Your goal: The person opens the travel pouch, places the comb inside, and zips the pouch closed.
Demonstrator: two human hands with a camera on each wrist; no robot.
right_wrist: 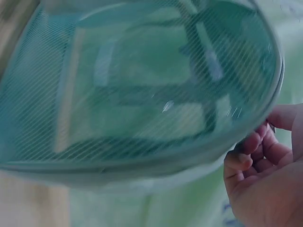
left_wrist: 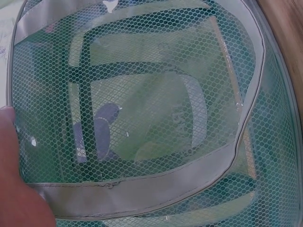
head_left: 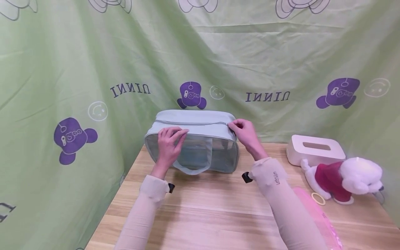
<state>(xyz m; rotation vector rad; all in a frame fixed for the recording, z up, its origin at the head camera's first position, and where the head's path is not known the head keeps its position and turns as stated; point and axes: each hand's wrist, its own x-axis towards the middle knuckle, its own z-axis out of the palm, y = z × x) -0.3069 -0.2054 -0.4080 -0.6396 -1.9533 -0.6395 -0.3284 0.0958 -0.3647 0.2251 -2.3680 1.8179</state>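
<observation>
A pale grey-green toiletry bag (head_left: 193, 129) with see-through mesh-patterned sides stands on the wooden table, its strap handle (head_left: 210, 152) hanging down in front. A zipper (head_left: 187, 123) runs lengthwise along its top. My right hand (head_left: 247, 134) pinches the zipper pull at the top right end; its fingers (right_wrist: 255, 151) curl beside the bag's rim in the right wrist view. At the front top edge, left of the middle, my left hand (head_left: 169, 144) holds the bag between thumb and fingers. Only part of that hand shows in the left wrist view, beside the clear panel (left_wrist: 151, 109).
On the right of the table (head_left: 218, 215) stand a white tissue box (head_left: 315, 154) and a white plush dog (head_left: 359, 175) in a red top. A pink translucent item (head_left: 312, 211) lies partly under my right forearm, near a cream ring (head_left: 318, 198). A green curtain (head_left: 243, 52) hangs behind.
</observation>
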